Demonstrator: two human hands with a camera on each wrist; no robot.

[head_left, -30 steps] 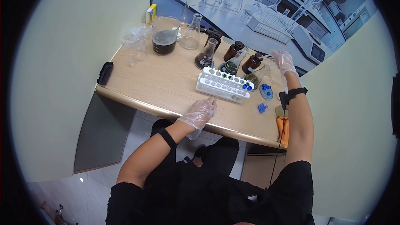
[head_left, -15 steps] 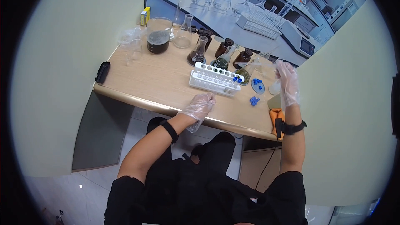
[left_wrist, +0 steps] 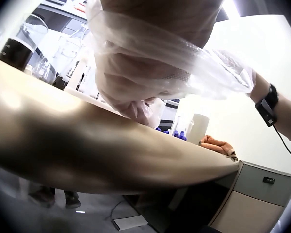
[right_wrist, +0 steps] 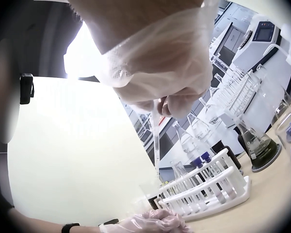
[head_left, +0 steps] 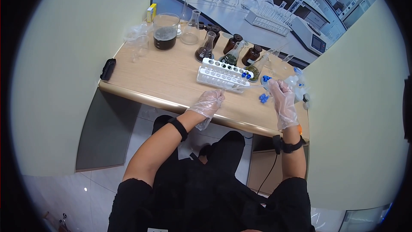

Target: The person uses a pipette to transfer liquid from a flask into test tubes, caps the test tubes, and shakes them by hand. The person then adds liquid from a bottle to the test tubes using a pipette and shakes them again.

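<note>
Near the table's front edge, my gloved left hand (head_left: 208,103) has its fingers curled around what looks like a clear tube, mostly hidden by the glove. The white rack (head_left: 221,77) stands just beyond it, holding clear tubes, two with blue stoppers (head_left: 246,75). To the rack's right, my gloved right hand (head_left: 283,99) pinches a thin clear dropper (head_left: 257,86) that reaches left toward the left fingertips. From the right wrist view, the dropper (right_wrist: 156,143) points down from the right hand (right_wrist: 165,68), with the left hand (right_wrist: 148,223) below. Contact between tip and tube cannot be seen.
Behind the rack stand conical flasks (head_left: 204,53) with dark liquids and brown bottles (head_left: 252,56). A beaker (head_left: 165,41) of dark liquid is at the back left. Loose blue stoppers (head_left: 263,98) lie right of the rack. An orange cloth (left_wrist: 218,144) sits at the right edge.
My right hand has come forward from the back right, and the dropper now extends left toward my left hand. My left hand has stayed near the front edge, fingers still curled.
</note>
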